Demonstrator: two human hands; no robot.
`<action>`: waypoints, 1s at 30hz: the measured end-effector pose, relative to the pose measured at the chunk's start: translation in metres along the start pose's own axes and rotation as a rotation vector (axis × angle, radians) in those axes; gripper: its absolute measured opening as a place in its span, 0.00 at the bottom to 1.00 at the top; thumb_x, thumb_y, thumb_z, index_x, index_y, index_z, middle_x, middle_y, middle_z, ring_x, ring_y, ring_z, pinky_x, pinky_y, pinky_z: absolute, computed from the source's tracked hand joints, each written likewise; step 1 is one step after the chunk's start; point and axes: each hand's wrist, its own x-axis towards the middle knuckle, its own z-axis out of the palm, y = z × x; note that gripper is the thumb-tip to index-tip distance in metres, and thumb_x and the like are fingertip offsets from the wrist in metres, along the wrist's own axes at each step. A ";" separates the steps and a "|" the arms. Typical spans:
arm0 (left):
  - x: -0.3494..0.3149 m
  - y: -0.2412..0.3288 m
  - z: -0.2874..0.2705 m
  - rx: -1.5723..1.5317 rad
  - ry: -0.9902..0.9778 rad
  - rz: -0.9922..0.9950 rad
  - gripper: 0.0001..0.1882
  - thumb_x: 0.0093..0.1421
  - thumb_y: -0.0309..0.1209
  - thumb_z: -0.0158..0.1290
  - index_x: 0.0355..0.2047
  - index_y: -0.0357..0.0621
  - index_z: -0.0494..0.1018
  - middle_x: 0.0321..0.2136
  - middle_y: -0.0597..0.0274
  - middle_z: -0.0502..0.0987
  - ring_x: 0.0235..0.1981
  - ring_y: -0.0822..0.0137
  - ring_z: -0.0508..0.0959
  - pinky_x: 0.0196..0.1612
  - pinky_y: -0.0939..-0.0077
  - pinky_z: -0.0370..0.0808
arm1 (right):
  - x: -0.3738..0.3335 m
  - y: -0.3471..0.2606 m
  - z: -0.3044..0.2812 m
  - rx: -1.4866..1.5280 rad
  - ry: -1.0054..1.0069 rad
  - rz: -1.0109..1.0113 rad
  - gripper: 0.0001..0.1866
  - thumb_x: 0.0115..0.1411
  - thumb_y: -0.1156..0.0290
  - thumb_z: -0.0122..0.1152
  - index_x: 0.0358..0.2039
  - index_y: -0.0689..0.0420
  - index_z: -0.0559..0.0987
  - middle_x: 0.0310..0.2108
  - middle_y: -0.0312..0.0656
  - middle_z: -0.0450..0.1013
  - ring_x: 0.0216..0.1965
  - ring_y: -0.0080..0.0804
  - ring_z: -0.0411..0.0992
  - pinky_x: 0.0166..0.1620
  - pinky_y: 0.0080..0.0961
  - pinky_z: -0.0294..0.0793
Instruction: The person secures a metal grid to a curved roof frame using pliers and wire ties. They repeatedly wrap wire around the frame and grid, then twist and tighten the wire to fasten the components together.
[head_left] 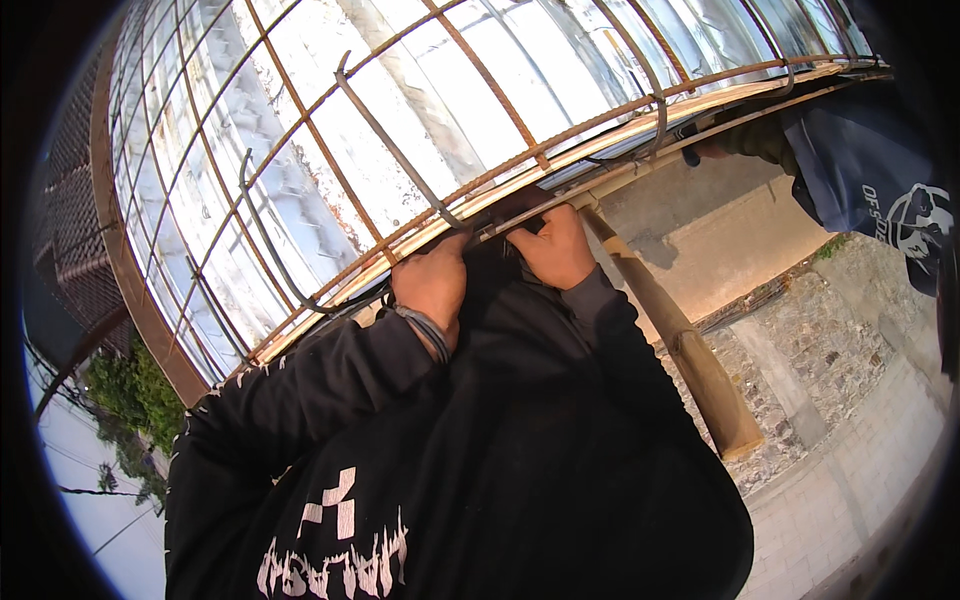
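My left hand [432, 280] is closed at the edge of a bar grid, its fingertips curled out of sight below the wooden edge strip [590, 150]. Several loops of dark wire [425, 330] circle that wrist. To its right, my right hand [560, 250] is closed at a thin bar [525, 215] running along the same edge, thumb toward the left hand. What either hand grips is hidden. Rusty rebar [490, 80] crosses in a grid above shiny corrugated metal sheets [400, 120]. A bent bar end [385, 140] hooks down between the grid and the edge.
A round wooden post [690, 350] slopes down below the edge on the right. Another person's arm and dark blue clothing [860, 160] reach the edge at the far right. Far below lie stony ground [770, 370] and a paved strip [830, 510]. A brown beam [135, 260] borders the left side.
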 end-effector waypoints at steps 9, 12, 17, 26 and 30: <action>0.011 -0.017 0.009 -0.327 0.105 0.037 0.19 0.58 0.36 0.58 0.40 0.28 0.77 0.35 0.56 0.79 0.35 0.67 0.75 0.41 0.71 0.71 | 0.007 0.013 0.006 -0.005 0.029 -0.048 0.13 0.54 0.84 0.53 0.40 0.64 0.79 0.33 0.40 0.77 0.35 0.25 0.73 0.40 0.24 0.73; 0.003 -0.008 0.006 -0.240 0.066 0.057 0.20 0.57 0.36 0.60 0.37 0.26 0.76 0.34 0.56 0.78 0.33 0.68 0.74 0.40 0.71 0.70 | 0.005 0.018 0.025 0.143 0.142 -0.091 0.12 0.55 0.85 0.52 0.39 0.64 0.79 0.32 0.39 0.77 0.35 0.24 0.73 0.39 0.24 0.73; -0.002 -0.004 0.005 -0.133 0.119 0.050 0.22 0.56 0.38 0.60 0.35 0.25 0.75 0.32 0.54 0.77 0.32 0.68 0.74 0.38 0.71 0.70 | 0.004 0.008 0.037 0.236 0.188 0.052 0.07 0.58 0.83 0.58 0.38 0.64 0.80 0.31 0.38 0.77 0.34 0.21 0.72 0.37 0.22 0.72; 0.008 -0.011 0.000 -0.484 0.015 -0.003 0.15 0.57 0.29 0.58 0.41 0.31 0.78 0.38 0.59 0.79 0.36 0.70 0.76 0.41 0.76 0.70 | 0.010 0.019 0.023 0.475 0.107 -0.028 0.06 0.58 0.79 0.62 0.37 0.64 0.80 0.32 0.36 0.78 0.33 0.20 0.73 0.38 0.21 0.72; 0.008 -0.013 -0.002 -0.483 -0.022 0.005 0.11 0.56 0.29 0.58 0.36 0.33 0.79 0.32 0.62 0.79 0.31 0.72 0.74 0.38 0.77 0.70 | 0.011 0.024 0.017 0.640 0.033 0.099 0.08 0.56 0.79 0.61 0.38 0.62 0.80 0.31 0.35 0.78 0.33 0.21 0.73 0.38 0.21 0.72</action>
